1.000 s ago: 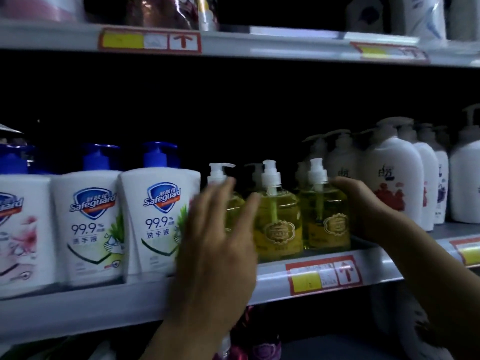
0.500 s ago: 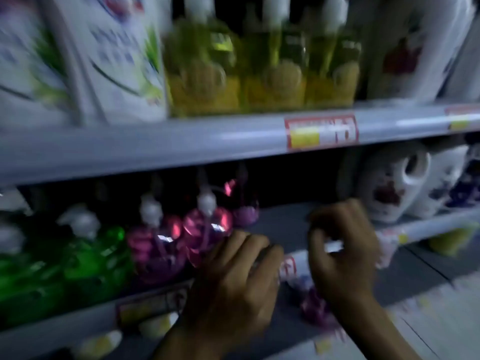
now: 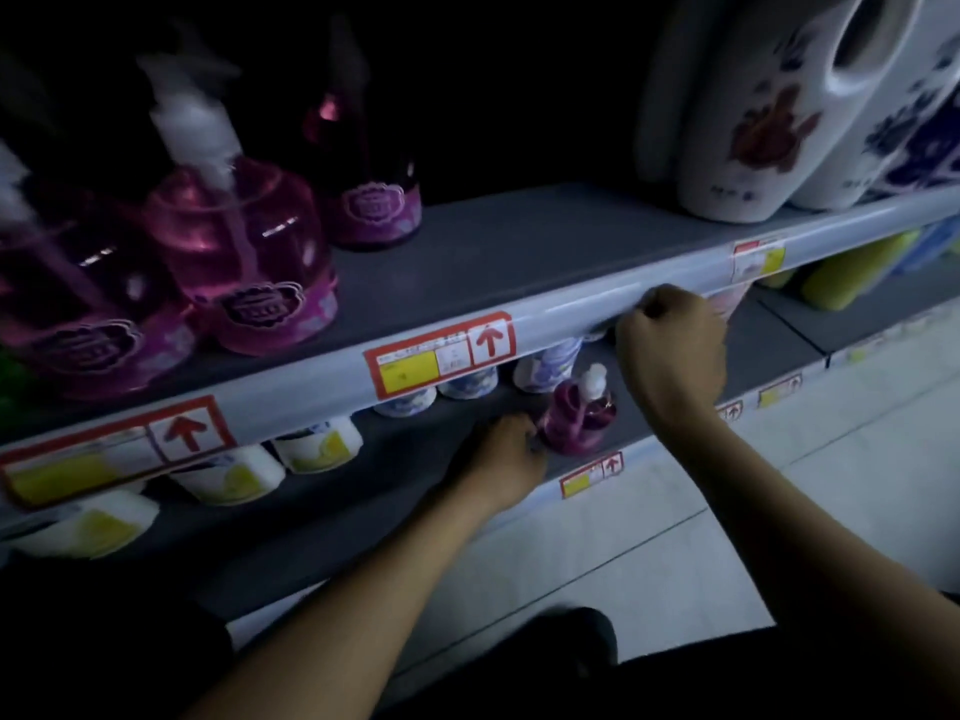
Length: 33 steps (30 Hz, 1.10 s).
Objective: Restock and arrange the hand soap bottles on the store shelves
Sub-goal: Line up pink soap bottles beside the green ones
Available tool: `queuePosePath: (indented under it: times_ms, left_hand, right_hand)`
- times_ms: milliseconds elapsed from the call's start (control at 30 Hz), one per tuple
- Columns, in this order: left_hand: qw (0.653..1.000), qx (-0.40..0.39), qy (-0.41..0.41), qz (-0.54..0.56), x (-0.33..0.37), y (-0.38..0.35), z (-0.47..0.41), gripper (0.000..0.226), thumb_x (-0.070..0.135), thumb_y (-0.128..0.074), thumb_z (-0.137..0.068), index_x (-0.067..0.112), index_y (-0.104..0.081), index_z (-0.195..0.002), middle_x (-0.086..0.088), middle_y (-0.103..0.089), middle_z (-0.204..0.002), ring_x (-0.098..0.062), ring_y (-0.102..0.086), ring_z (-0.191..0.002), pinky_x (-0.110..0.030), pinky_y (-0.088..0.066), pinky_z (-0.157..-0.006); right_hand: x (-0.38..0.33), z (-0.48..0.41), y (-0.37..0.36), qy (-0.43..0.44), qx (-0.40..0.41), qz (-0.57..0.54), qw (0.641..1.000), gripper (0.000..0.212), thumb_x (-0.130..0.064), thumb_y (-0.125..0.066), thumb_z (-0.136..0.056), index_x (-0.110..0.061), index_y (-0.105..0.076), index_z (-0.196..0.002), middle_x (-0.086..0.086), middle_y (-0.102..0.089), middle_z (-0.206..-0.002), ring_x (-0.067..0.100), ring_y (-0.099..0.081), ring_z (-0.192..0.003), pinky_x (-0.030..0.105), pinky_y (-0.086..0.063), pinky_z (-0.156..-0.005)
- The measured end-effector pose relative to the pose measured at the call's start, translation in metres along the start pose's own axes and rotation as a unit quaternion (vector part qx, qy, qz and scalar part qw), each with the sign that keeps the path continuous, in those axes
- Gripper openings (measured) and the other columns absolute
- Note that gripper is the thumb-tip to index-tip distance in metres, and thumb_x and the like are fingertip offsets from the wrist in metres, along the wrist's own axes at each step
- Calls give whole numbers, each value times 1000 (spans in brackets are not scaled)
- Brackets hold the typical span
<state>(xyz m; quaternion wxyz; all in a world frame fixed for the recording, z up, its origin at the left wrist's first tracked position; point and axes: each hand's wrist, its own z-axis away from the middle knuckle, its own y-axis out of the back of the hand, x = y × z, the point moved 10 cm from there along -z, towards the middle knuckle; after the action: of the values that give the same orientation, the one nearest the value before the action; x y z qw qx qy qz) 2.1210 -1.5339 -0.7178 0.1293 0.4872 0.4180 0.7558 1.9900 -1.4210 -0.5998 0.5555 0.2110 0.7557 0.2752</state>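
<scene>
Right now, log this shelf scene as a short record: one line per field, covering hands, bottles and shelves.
left hand: low on the lower shelf, fingers at the base of the small pink bottle; grip unclear
right hand: fingers curled, at the upper shelf rail; contents unclear
small pink bottle: upright, white pump, near the lower shelf's front edge
upper shelf: large pink bottles at left, white jugs at right
lower shelf back: row of white bottles

lower shelf (image 3: 363,491): pump btl (image 3: 576,413) btwn L hand (image 3: 501,459), R hand (image 3: 670,350) | upper shelf (image 3: 493,246) — btls (image 3: 244,252) left, jugs (image 3: 753,111) right
</scene>
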Motion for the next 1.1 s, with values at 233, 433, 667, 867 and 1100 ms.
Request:
queuePosePath:
  times_ms: [233,433,667,867,1100]
  left_hand:
    - [986,-54,114,111,-34,-45,-30,26,8,-54,-83,7,-60,-108,-17,-63,-113,-32,-59,-104,-33,-46,-86]
    - [960,-51,181,206,-47,-62,-32,43,0,-51,-84,4,-50,-127,-18,-53,-131,-32,-53,-115,-35,-43,-95]
    - [968,-77,153,182,-51,-56,-27,47,0,-51,-87,9,-46,-133,-16,-51,-134,-30,-49,-122,-35,-39,-99]
    - [977,-116,115,138,-61,-26,-3,68,16,-72,-71,19,-42,-132,-3,-54,-130,-24,-52,-117,-36,-45,-96]
    - [904,-335,49,262,-47,14,73,82,-6,-74,-72,26,-37,-138,3,-57,-130,-15,-56,-118,-35,-49,-97]
  right_hand:
    - [24,13,-49,135,-50,88,986,32,-26,-43,-76,-16,-58,-102,10,-64,-106,36,-60,-92,43,-52,-69]
    - [96,13,-120,19,-296,193,935,65,-16,-61,-81,-19,-32,-139,17,-46,-137,40,-51,-118,46,-49,-88]
    - [55,27,-127,127,-257,257,923,41,-23,-58,-88,-16,-43,-126,17,-53,-112,43,-61,-94,46,-53,-73]
    - [18,86,-125,275,-326,251,869,40,-26,-61,-87,-20,-43,-122,6,-46,-123,41,-62,-93,37,-41,-63]
    - [-76,143,-53,397,-365,19,842,20,-19,-65,-77,-14,-55,-95,-3,-50,-92,13,-48,-73,24,-43,-63]
